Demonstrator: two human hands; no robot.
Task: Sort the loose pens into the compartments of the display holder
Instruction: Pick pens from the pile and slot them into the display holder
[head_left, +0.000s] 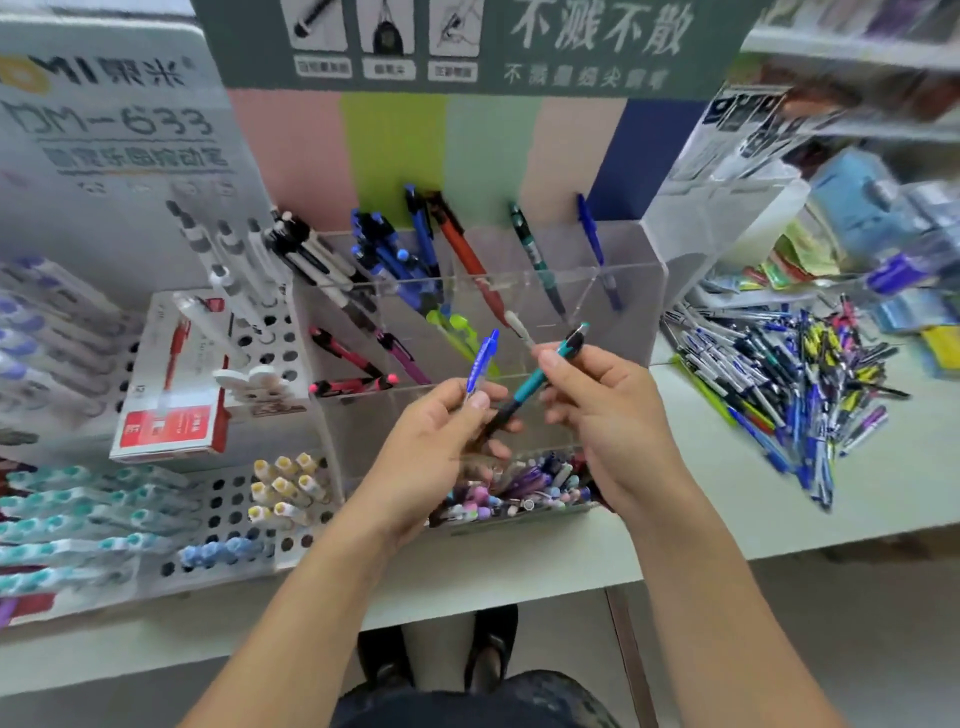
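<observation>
Left hand (447, 421): pinches a blue pen (482, 358), upright. Right hand (597, 410): grips a teal pen (540, 376), slanted, in front of the display holder (631, 312). Holder compartments: partly stocked; several hold one pen only. Loose pens (795, 384): large heap on the worktop (701, 499), right of the holder. Progress, judged: early; most sorting remains.

head view, looking down, close over hands (519, 415)
</observation>
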